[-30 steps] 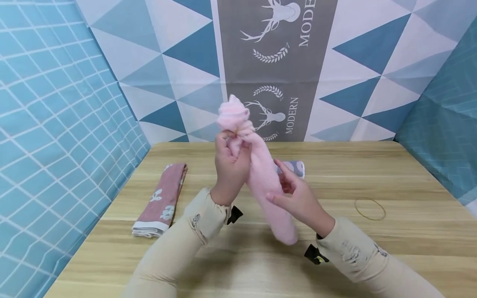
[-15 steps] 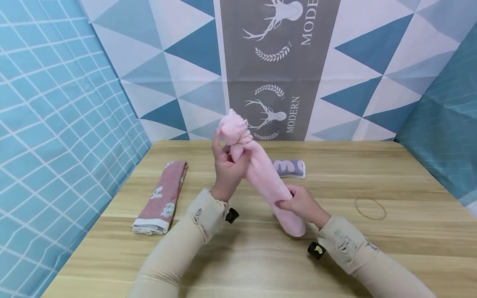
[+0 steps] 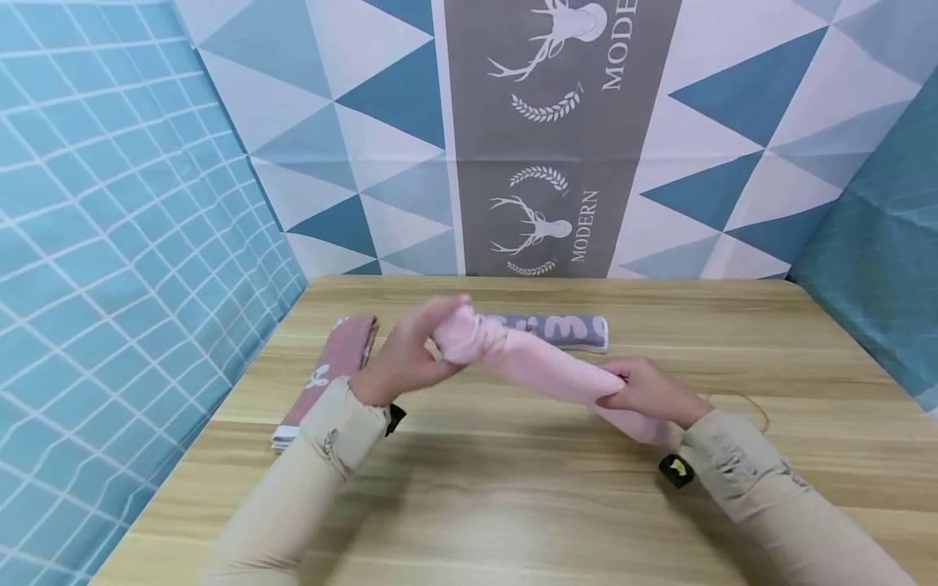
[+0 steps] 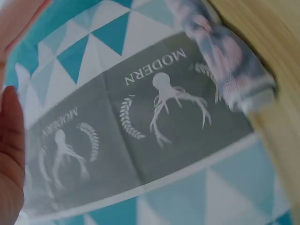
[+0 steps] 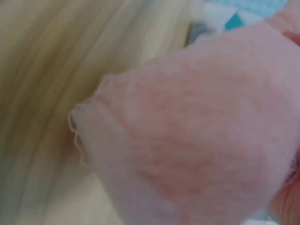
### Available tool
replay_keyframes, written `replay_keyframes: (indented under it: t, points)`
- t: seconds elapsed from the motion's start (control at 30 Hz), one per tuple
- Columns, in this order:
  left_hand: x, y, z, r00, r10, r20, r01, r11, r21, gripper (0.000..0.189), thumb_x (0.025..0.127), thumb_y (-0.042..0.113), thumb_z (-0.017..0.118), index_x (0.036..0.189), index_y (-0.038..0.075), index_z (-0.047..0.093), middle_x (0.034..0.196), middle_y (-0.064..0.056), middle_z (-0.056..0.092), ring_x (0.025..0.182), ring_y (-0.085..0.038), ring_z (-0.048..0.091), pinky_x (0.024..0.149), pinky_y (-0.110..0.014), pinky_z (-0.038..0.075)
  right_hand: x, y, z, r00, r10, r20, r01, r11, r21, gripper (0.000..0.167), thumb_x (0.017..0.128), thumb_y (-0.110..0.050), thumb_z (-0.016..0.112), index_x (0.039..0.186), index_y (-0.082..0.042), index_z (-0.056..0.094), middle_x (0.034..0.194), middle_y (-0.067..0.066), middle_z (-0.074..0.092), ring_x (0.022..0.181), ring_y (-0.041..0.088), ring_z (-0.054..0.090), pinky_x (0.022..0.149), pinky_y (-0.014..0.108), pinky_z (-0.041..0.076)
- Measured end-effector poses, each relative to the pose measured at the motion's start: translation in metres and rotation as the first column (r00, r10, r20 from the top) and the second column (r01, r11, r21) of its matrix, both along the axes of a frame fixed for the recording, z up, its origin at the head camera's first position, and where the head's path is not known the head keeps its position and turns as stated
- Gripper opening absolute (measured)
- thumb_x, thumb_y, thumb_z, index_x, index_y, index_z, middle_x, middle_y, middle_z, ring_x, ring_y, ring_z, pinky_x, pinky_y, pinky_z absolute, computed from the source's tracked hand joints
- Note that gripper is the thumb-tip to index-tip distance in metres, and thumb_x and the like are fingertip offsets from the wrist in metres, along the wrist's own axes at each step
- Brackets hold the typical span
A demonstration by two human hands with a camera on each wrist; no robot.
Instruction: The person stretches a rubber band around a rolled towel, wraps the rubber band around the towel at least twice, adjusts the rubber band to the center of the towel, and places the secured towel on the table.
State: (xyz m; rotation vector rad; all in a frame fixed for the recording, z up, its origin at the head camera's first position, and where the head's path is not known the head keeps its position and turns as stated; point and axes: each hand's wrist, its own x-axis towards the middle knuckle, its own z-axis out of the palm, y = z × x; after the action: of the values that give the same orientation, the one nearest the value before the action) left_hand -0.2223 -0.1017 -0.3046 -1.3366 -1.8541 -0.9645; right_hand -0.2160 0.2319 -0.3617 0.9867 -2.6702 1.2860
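Observation:
A long, rolled pink towel (image 3: 550, 370) stretches slantwise between both hands above the table, bunched and gathered near its left end. My left hand (image 3: 406, 358) has fingers and thumb on either side of that bunched end, blurred by motion. Around the lower right part of the roll, my right hand (image 3: 648, 391) grips with the thumb in front. Up close in the right wrist view, the pink towel (image 5: 197, 131) shows a fuzzy surface and looped threads at its edge. The left wrist view catches only the edge of the left hand (image 4: 11, 154), with no pink towel in it.
A grey towel roll with pink patterns (image 3: 572, 328) lies behind the pink towel. The folded dusty-red towel (image 3: 330, 370) is at the left, partly behind the left hand. A thin rubber band (image 3: 765, 417) lies beyond the right wrist on the wooden table (image 3: 513, 513).
The pink towel has swung from steep to nearly level. My left hand has moved down and left to its bunched end; the right hand, gripping since half a second ago, has moved right.

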Motion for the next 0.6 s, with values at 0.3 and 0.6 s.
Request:
replay_keyframes:
  t: [0.3, 0.6]
  points:
    - [0.02, 0.002, -0.012, 0.942, -0.03, -0.334, -0.081, 0.946, -0.312, 0.049, 0.063, 0.005, 0.08, 0.108, 0.016, 0.063, 0.098, -0.014, 0.06, 0.071, -0.019, 0.059, 0.056, -0.026, 0.051, 0.002, 0.019, 0.002, 0.986, 0.142, -0.087, -0.13, 0.982, 0.137, 0.025, 0.072, 0.01, 0.072, 0.095, 0.002, 0.074, 0.089, 0.002, 0.069, 0.075, 0.002, 0.053, 0.064, 0.024, 0.047]
    - [0.017, 0.005, -0.02, 0.976, -0.05, -0.214, 0.011, 0.984, -0.179, 0.029, 0.067, 0.001, 0.079, 0.085, 0.004, 0.057, 0.085, -0.01, 0.058, 0.068, -0.018, 0.057, 0.062, -0.022, 0.051, 0.005, 0.013, -0.004, 0.978, 0.139, -0.154, -0.095, 0.959, 0.266, 0.02, 0.072, 0.003, 0.073, 0.09, -0.007, 0.073, 0.089, 0.0, 0.068, 0.074, 0.005, 0.052, 0.063, 0.026, 0.045]
